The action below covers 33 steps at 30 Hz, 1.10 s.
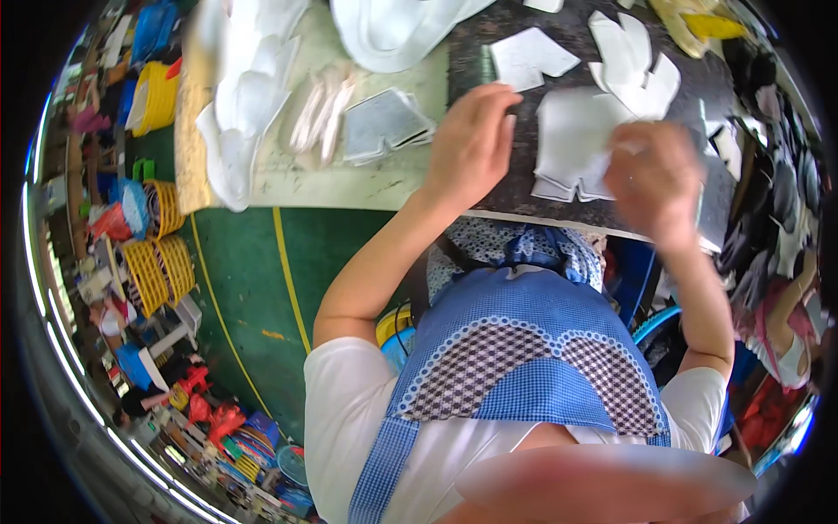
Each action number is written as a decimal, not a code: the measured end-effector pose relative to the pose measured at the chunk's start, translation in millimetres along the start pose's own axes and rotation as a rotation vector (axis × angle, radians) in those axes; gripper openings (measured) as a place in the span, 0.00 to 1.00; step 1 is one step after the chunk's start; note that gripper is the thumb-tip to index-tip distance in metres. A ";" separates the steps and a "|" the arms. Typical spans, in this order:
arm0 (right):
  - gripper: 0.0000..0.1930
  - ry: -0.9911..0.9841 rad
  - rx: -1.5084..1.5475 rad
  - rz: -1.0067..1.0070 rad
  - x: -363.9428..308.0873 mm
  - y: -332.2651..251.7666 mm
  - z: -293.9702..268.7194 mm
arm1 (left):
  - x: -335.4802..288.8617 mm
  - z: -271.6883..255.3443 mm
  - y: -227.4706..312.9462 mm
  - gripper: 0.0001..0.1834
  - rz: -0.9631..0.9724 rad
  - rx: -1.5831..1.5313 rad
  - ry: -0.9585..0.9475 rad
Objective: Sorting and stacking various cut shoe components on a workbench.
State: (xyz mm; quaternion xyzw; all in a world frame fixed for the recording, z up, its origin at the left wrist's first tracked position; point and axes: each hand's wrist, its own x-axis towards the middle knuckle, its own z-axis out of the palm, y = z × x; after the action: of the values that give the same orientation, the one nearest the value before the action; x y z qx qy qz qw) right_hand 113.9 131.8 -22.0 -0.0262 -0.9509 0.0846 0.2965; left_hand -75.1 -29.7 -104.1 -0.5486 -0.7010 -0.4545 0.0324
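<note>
My left hand (471,144) is over the dark board (515,188), its fingers loosely bent and the thumb a little apart, with nothing visible between them. Just beyond its fingertips lies a white flat cut piece (531,59). My right hand (656,179) is smeared by motion above the right side of a stack of white notched pieces (567,131). Whether it grips one of them cannot be made out. Farther back, several curved white pieces (642,74) lie fanned out and overlapping.
Left on the pale table are grey-white notched pieces (384,127), a narrow pinkish-white bundle (321,113) and long nested white shapes (240,122). A large white curved piece (393,35) lies at the back. Yellow material (698,26) is at the far right. Yellow baskets (157,271) stand left on the green floor.
</note>
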 end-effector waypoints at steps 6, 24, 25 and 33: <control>0.12 -0.084 0.407 0.322 -55.0 -23.8 24.1 | -5.1 2.5 53.3 0.13 0.264 -0.038 -0.405; 0.23 -0.057 -0.103 0.712 -108.6 106.6 -28.5 | 60.5 56.4 88.5 0.19 0.354 -0.150 -0.429; 0.23 -0.052 -0.094 0.699 -101.3 96.4 -31.9 | 65.7 64.8 93.0 0.23 0.339 -0.134 -0.357; 0.31 0.345 1.035 1.038 -84.8 29.0 -53.0 | 86.0 74.1 101.5 0.29 -0.590 -0.866 -0.652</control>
State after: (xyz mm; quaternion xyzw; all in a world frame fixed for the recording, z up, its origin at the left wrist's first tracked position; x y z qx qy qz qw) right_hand 213.8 159.5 -31.6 -0.3413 -0.5952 0.6443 0.3378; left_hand 5.5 82.2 -39.6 -0.4057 -0.5490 -0.4964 -0.5363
